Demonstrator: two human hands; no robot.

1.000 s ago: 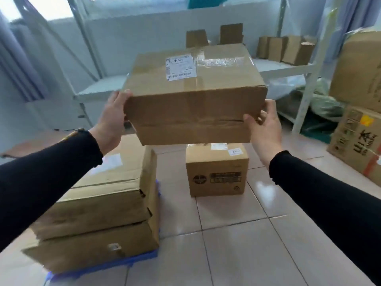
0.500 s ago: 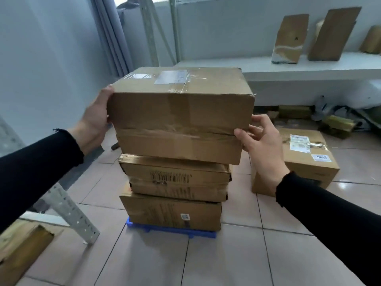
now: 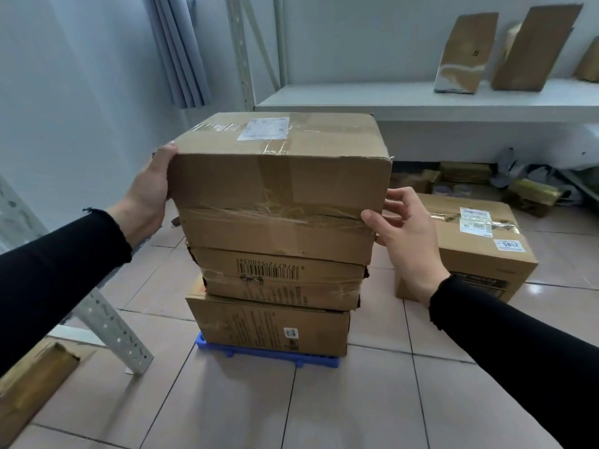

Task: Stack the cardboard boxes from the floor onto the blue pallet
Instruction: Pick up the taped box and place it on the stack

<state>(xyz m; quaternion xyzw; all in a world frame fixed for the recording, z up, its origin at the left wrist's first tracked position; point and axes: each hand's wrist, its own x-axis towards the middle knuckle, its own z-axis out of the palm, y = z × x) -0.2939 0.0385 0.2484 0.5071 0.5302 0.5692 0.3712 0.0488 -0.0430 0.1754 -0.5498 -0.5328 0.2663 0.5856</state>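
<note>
the top box sits on a stack of two more, the middle box and the bottom box, all on the blue pallet on the tiled floor. its near face overhangs the middle box a little on the left and right, and the pallet's blue edge shows only along the front and left of the bottom box. the left hand is pressed flat against the box's left side, thumb hooked over the top front corner, so that grip is grasping the top box. the right hand is at the right front edge with fingers spread; the thumb touches the corner, the rest look lifted off, so that grip is loose and released. another box stands on the floor just right of the stack, behind the right wrist, with a narrow strip of tile between. a perforated metal bar slants down to the floor left of the pallet, and a flat cardboard piece lies at the lower left. open tile lies in front of the pallet. a white shelf runs behind
</note>
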